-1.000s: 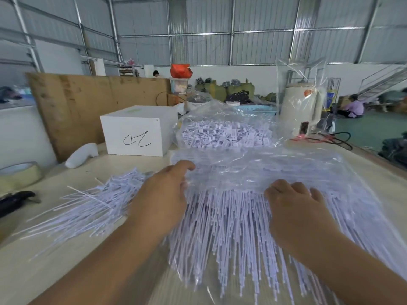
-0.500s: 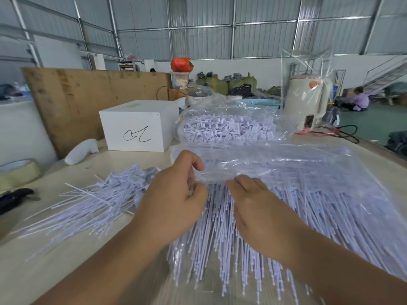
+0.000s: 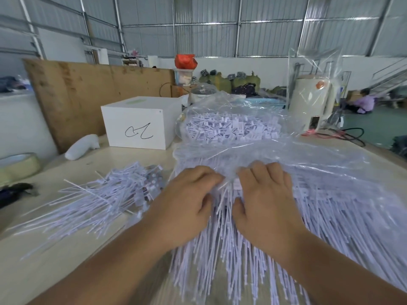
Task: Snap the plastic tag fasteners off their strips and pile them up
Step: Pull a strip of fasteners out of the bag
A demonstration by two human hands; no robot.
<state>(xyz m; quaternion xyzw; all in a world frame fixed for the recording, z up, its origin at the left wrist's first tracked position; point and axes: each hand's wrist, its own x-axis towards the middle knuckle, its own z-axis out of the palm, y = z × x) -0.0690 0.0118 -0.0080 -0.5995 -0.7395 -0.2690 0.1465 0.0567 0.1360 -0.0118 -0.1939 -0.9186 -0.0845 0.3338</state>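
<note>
A wide fan of white plastic tag fasteners (image 3: 330,208) lies on the table, half covered by a clear plastic bag (image 3: 286,155). My left hand (image 3: 187,201) and my right hand (image 3: 266,199) sit close together at the head end of the fan. Both have curled fingers and grip a strip of fasteners (image 3: 226,194) between them, right at the bag's mouth. The fingertips are partly hidden under the film. A loose pile of separated fasteners (image 3: 105,201) lies on the table to the left of my left hand.
A second clear bag of fasteners (image 3: 231,128) sits behind the fan. A white box (image 3: 141,126), a white tagging gun (image 3: 81,146), a tape roll (image 3: 19,166) and a black tool (image 3: 15,190) are at the left. A bagged white appliance (image 3: 308,102) stands back right.
My right hand has slid left across the fan to meet my left hand. Both hands now grip the same strip at the bag's mouth.
</note>
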